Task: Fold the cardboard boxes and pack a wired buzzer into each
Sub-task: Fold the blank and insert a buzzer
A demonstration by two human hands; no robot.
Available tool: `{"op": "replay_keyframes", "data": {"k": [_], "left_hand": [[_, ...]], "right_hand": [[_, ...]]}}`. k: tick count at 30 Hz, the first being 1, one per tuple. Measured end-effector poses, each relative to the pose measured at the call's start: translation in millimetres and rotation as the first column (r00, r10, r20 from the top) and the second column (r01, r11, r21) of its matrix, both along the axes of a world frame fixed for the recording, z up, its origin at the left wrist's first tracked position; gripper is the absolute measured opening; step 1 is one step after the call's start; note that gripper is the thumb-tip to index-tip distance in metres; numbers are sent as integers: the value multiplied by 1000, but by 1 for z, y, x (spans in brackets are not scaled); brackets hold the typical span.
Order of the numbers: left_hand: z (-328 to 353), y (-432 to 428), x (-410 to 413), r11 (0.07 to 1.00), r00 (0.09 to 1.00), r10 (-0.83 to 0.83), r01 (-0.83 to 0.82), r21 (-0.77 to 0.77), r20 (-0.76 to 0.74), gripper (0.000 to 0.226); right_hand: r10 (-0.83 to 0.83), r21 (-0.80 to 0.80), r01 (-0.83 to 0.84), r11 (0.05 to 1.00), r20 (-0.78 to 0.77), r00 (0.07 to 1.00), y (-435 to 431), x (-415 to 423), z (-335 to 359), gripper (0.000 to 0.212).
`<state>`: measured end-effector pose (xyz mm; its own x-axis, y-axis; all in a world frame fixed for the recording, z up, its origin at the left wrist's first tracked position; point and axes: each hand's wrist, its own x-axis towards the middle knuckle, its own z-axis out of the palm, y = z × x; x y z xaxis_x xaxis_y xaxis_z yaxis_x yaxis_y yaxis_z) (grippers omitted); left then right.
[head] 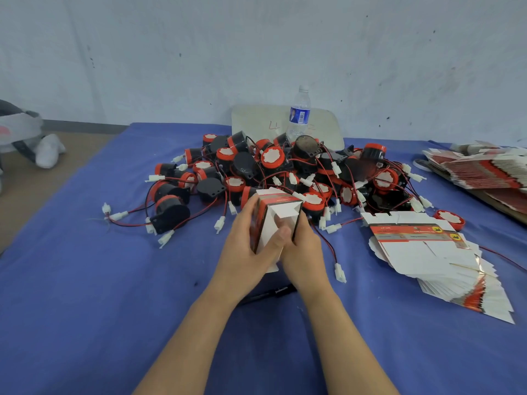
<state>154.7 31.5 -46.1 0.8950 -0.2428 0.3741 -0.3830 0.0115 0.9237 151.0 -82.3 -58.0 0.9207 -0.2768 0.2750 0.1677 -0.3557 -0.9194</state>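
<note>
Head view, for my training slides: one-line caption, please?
Folding a cardboard box with left hand and right hand, before a heap of wired buzzers; flat boxes alongside.

A partly folded box [278, 220], white with a red and black band, is held upright between the left hand [245, 246] and the right hand [302, 246], with its white end flaps turned inward. Just behind it, a heap of buzzers [285, 169] is piled: black bodies, red rims, white faces, and red-and-black wires ending in white plugs. To the right, flat boxes [427, 252] are fanned in a stack. A second stack [479, 172] is seen farther right.
</note>
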Motion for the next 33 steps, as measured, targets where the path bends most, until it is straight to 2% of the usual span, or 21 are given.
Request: {"op": "replay_keyframes", "data": {"k": [3,6,10,13,17,19,22,24,27,29,30,33], "left_hand": [[1,2,1,996,996,88,-87,20,-8,63],[0,3,2,988,991,132,-130,83,-29,43],[0,7,6,968,977,212,-209,143,-8,33],[2,10,8,962,968,252,-251,109,-2,31],[1,18,17,935,925,354,-354,22,-137,28],[-3,20,21,919,905,394,-391,47,-160,28],[-4,20,23,899,892,437,-430,82,-118,17],[-5,20,23,893,889,448,-439,104,-95,12],[-4,19,20,907,911,410,-402,127,-45,6],[-3,16,14,952,958,287,-283,115,-15,22],[-1,15,11,975,979,203,-201,100,-14,30],[-1,13,6,997,999,34,-34,71,4,41]], "right_hand": [[52,-53,-51,997,18,998,1,0,-2,24],[71,-75,-69,995,29,997,3,1,-2,28],[130,-166,-124,978,25,991,6,-2,0,41],[211,-96,-209,973,4,978,5,-2,3,43],[402,76,-400,913,-18,915,1,-3,10,43],[408,110,-404,908,-17,913,3,-5,13,40],[343,110,-339,934,-18,939,8,-5,8,25],[297,104,-296,950,-3,955,9,-4,6,30],[306,108,-305,946,13,952,12,-6,7,37],[336,162,-338,927,36,941,12,-7,9,52],[346,191,-349,917,49,937,11,-7,9,54],[366,239,-368,899,54,929,8,-9,15,38]]}}
